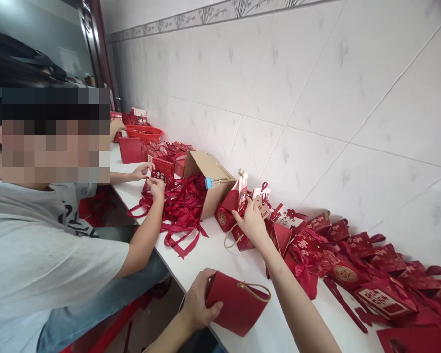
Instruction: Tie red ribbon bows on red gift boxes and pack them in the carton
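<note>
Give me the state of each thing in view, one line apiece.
Left hand: closed around red box
Red box: held, tilted
Right hand: at other boxes, grip unclear
Other boxes: crowded together, mostly assembled
Ribbons: loose, tangled heap
Carton: beside ribbons, opening unclear
Basin: upright, holding things
Co-worker's hands: on printed box

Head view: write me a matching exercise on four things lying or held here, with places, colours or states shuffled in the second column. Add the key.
Column one
1. Plain red box with cord loop
2. Red ribbons
3. Cardboard box
4. Red basin

Column two
A. Brown
B. Toward the far end of the white table
C. Held in the left hand
D. Lying in a tangled heap

Right pairs: 1-C, 2-D, 3-A, 4-B
</note>
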A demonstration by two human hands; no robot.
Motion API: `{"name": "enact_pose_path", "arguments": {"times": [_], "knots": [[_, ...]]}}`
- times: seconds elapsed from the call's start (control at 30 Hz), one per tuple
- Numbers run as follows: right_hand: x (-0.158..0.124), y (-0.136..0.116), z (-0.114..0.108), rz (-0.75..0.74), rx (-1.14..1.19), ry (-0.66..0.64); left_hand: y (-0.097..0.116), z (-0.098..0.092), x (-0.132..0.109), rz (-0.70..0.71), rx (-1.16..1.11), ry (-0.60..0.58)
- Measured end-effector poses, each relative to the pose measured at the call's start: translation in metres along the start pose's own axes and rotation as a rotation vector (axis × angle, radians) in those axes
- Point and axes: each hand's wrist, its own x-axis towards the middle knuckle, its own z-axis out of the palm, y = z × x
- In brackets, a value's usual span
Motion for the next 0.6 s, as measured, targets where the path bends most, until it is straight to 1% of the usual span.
{"name": "enact_pose_path", "arguments": {"times": [0.13,0.23,0.3,0.4,0.5,0.6], "knots": [[0.027,-0.006,0.016,0.04,0.05,0.023,0.003,0.0,0.001,0.026,0.049,0.034],[0.036,-0.001,0.023,0.088,0.081,0.043,0.005,0.001,0.001,0.019,0.066,0.052],[0.037,0.006,0.022,0.097,0.108,0.069,0.006,0.001,0.001,0.003,0.075,0.053],[0.033,0.019,0.015,0.099,0.158,0.134,0.006,0.001,0.001,-0.031,0.078,0.038],[0.02,0.03,0.006,0.096,0.204,0.189,0.006,0.001,0.001,-0.021,0.07,0.039],[-0.002,0.034,0.001,0.025,0.238,0.175,0.004,0.001,0.001,0.009,0.054,0.06]]}}
